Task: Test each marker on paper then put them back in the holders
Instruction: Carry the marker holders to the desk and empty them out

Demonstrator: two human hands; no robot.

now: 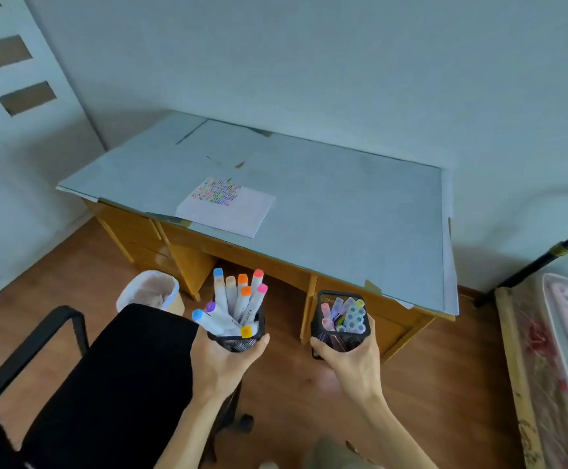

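Note:
My left hand (pixel 221 363) grips a black mesh holder (pixel 240 341) from below; it is full of several tall white markers (pixel 238 302) with blue, orange, pink, purple and yellow caps. My right hand (pixel 352 362) holds a second black mesh holder (pixel 336 340) packed with shorter pastel markers (pixel 350 316). Both holders hang in the air in front of the desk, above the floor. A white sheet of paper (pixel 231 211) with a patch of coloured test marks lies near the desk's front edge.
A wooden desk (pixel 343 211) with a grey glass-covered top stands against the wall. A black office chair (pixel 113 377) is at my lower left, a lined waste bin (pixel 148 291) beside it. A bed edge (pixel 553 367) and black pole (pixel 533 265) are at right.

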